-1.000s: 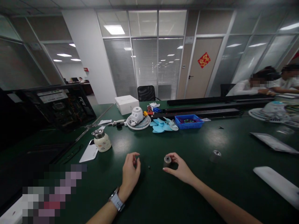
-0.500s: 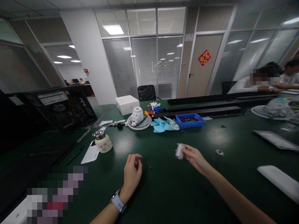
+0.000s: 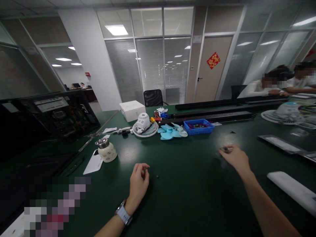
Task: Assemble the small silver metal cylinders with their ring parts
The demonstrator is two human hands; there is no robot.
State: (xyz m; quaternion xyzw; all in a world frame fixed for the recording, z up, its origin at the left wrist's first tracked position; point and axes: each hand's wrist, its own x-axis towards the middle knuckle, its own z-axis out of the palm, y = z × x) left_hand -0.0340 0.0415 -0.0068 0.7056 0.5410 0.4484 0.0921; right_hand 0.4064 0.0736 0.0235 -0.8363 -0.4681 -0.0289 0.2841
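My right hand (image 3: 237, 159) is out to the right, its fingers closed round a small metal cylinder (image 3: 225, 149) with a round, ringed top. The hand covers most of that piece, and a blurred, greyish patch shows just beneath it. My left hand (image 3: 139, 179) rests on the green table with its fingers loosely curled and the thumb apart from them. I see nothing held in it. Just right of the left hand lies a tiny round metal part (image 3: 157, 176).
Towards the back are a white fan housing (image 3: 143, 125), blue fan blades (image 3: 170, 131), a blue tray (image 3: 198, 127) of wires and a white box (image 3: 132, 110). A cream jar (image 3: 107, 151) and a phone (image 3: 93, 164) lie left. A white bar (image 3: 291, 187) lies right. People sit far right.
My right hand has moved right with the silver cylinder it held, to where another cylinder stood on the table. My left hand has stayed in place. The view has shifted slightly.
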